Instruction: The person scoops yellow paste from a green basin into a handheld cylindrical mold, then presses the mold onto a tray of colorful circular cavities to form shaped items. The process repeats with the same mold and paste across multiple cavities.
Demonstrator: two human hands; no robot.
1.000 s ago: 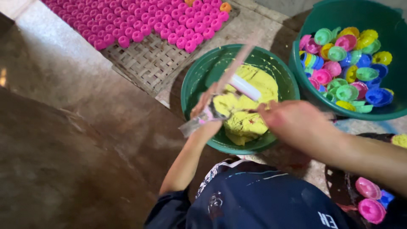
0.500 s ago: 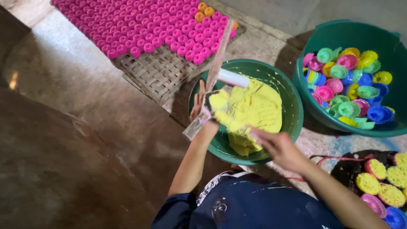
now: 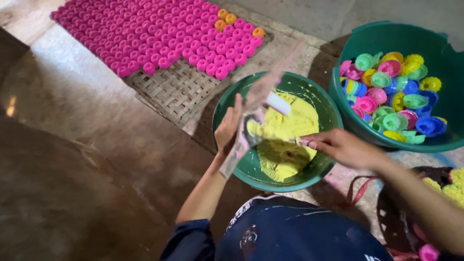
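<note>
Head view: right hand [image 3: 338, 147] reaches over green bowl [image 3: 232, 99] rim.

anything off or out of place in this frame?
Mostly tidy. On the woven mat, a few orange pieces break the pink rows at the far corner. The big green tub has a notched rim at its right edge.

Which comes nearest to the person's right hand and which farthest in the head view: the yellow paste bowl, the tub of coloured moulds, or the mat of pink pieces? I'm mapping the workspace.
From the right hand:
1. Green bowl of yellow paste, directly under the fingertips, centre.
2. Green tub of coloured moulds, just beyond, upper right.
3. Woven mat of pink pieces, far across, upper left.
</note>
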